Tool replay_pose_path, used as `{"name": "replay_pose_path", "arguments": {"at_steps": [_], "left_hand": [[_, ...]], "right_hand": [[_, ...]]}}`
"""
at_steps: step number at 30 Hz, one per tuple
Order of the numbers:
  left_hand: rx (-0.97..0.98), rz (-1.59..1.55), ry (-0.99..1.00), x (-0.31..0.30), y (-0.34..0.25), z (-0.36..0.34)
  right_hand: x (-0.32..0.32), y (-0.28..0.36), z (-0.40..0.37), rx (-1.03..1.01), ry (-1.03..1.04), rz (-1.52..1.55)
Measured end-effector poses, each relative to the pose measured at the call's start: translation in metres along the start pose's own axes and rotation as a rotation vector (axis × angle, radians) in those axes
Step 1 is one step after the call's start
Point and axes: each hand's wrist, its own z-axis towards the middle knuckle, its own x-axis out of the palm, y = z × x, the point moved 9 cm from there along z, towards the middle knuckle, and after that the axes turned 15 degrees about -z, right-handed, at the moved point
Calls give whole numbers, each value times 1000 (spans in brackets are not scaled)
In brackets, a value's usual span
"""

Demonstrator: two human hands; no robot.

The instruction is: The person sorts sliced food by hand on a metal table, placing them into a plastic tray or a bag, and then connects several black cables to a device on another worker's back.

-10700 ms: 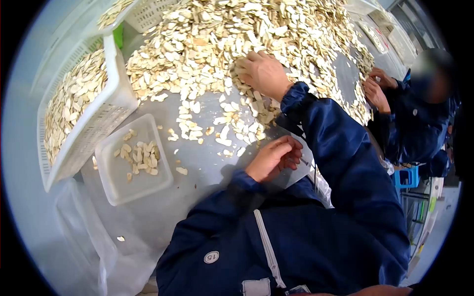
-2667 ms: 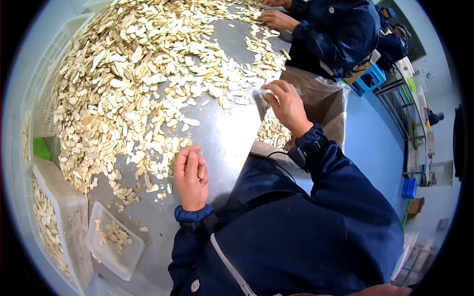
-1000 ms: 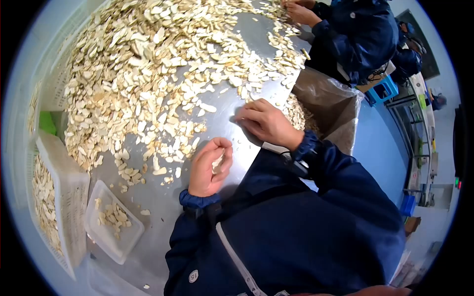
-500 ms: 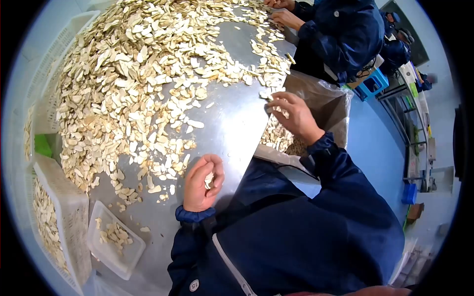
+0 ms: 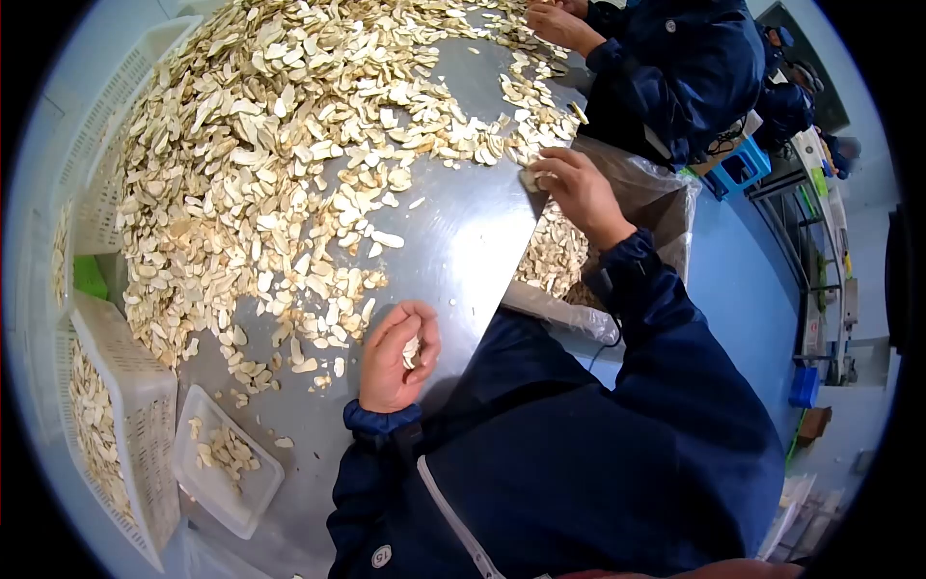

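Note:
A large heap of pale dried slices (image 5: 260,145) covers much of the metal table (image 5: 473,241). My left hand (image 5: 400,357) is curled above the table near its front edge, with some pale slices held inside the fingers. My right hand (image 5: 582,193) is at the table's right edge, its fingertips bent together at the slices lying there; whatever they hold is too small to make out. Below that hand, a lined box (image 5: 656,227) beside the table contains more slices.
At the lower left are a white perforated basket (image 5: 145,425) with slices and a small white tray (image 5: 260,502) with a few slices. A co-worker in dark blue (image 5: 685,68) works at the table's far right. A blue stool (image 5: 741,169) stands behind.
My right hand has moved up along the table edge, away from me, and its fingers are closer together. My left hand has stayed nearly still.

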Motion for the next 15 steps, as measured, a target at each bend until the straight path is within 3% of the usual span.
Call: {"name": "replay_pose_path", "arguments": {"at_steps": [6, 9, 13, 15], "left_hand": [[-5, -12, -3, 1, 1, 1], [-6, -12, 9, 0, 1, 1], [-2, -5, -4, 0, 0, 0], [-1, -5, -3, 0, -1, 1]], "right_hand": [[-8, -50, -16, 240, 57, -76], [-6, -51, 3, 286, 20, -146], [12, -38, 19, 201, 85, -161], [17, -44, 14, 325, 159, 51]]}}
